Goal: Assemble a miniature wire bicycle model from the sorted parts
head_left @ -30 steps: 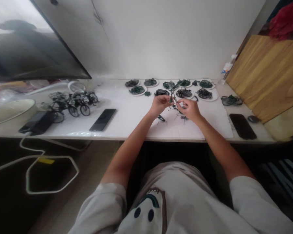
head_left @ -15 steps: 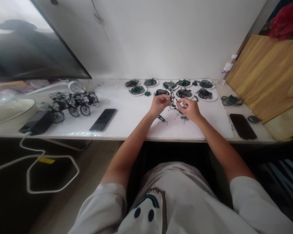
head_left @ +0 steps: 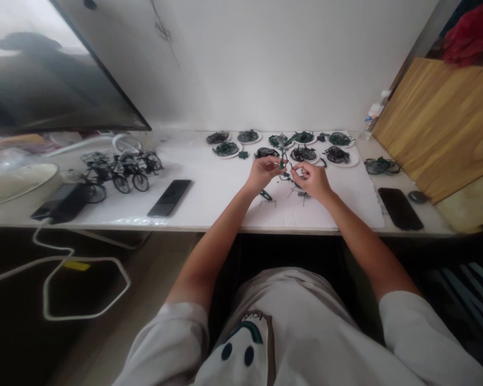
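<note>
My left hand [head_left: 265, 170] is closed, thumb and fingers pinching a thin dark green model bicycle frame [head_left: 283, 155] that points upward above the table. Close on its right, my right hand [head_left: 310, 177] is also closed in a pinch; a small dark part at its fingertips is too tiny to name. Under and between the hands lie loose thin pieces, among them a dark green bar [head_left: 266, 195] and bent wires. Behind the hands, several white plates [head_left: 351, 160] carry heaps of dark wheels and green parts.
Several assembled model bicycles [head_left: 121, 174] stand at the left beside a black power adapter [head_left: 60, 202] and a white basin [head_left: 22, 185]. One phone [head_left: 169, 198] lies left of my arms, another phone [head_left: 400, 208] at the right. A monitor [head_left: 60, 69] overhangs the left side; a wooden board [head_left: 438, 123] leans at right.
</note>
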### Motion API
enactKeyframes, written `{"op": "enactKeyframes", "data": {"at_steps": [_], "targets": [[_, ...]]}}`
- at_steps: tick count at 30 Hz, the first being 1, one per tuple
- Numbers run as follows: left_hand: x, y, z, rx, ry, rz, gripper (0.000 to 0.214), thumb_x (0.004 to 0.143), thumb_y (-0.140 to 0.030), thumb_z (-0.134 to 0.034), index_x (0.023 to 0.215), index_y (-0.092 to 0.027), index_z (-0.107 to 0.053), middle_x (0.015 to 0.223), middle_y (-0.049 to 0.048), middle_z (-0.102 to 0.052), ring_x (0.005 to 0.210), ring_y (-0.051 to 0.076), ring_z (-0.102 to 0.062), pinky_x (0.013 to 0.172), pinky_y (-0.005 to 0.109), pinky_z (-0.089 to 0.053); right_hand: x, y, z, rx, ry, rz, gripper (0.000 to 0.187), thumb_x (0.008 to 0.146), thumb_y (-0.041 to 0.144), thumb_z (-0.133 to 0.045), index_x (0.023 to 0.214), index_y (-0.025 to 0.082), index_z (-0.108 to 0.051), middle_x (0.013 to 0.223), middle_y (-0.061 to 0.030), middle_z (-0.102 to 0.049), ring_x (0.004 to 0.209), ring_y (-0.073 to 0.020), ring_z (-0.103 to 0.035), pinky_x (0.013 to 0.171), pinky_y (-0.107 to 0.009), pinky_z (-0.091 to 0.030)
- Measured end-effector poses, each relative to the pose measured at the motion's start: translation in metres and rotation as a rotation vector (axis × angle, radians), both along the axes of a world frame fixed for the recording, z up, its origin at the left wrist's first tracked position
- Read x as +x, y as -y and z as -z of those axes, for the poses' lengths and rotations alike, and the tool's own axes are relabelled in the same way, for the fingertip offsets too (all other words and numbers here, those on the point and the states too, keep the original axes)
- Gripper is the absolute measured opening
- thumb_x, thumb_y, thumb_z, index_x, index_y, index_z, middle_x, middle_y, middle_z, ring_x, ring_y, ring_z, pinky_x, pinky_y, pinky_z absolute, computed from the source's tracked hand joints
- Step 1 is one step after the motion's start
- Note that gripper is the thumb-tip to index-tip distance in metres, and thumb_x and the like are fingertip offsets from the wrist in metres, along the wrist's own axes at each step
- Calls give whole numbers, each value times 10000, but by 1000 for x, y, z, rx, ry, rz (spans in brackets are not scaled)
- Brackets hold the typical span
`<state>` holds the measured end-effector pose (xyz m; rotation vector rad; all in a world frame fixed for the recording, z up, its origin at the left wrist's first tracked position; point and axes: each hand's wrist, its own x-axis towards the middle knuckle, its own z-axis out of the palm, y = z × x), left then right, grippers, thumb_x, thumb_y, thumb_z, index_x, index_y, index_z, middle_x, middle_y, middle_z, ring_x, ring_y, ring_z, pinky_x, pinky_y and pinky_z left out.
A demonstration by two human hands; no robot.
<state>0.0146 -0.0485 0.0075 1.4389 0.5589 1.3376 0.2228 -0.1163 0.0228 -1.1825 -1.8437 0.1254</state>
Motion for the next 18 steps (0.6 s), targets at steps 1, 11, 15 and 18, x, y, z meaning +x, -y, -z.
{"op": "enactKeyframes", "data": {"at_steps": [1,11,15,18], "targets": [[0,0,0,3,-4,0,467,536,-414,-1079,843,-182,-815,997,80,-829,934,219,-765,847,385,-644,0,0,0,-4,-2,8,357,981,543,-651,944,204,-758,560,32,-459,562,-154,-412,608,-308,-360],[0,2,-1,-4,-25,7,477,517,-412,-1079,852,-180,-831,972,68,-824,900,216,-766,837,379,-645,0,0,1,-24,-4,-40,360,991,531,-649,973,192,-771,588,24,-494,570,-148,-416,604,-310,-346],[0,2,-2,-8,-7,16,467,547,-438,-1073,859,-184,-837,975,68,-827,891,203,-767,837,367,-640,0,0,2,-33,0,-42,390,995,568,-650,975,197,-770,587,26,-478,578,-151,-407,595,-307,-330],[0,2,-1,-19,-1,32,477,539,-442,-1078,857,-186,-834,985,67,-831,878,196,-764,832,362,-639,0,0,2,-45,14,-38,407,1001,591,-653,982,202,-771,582,28,-473,580,-154,-402,597,-307,-329]]}}
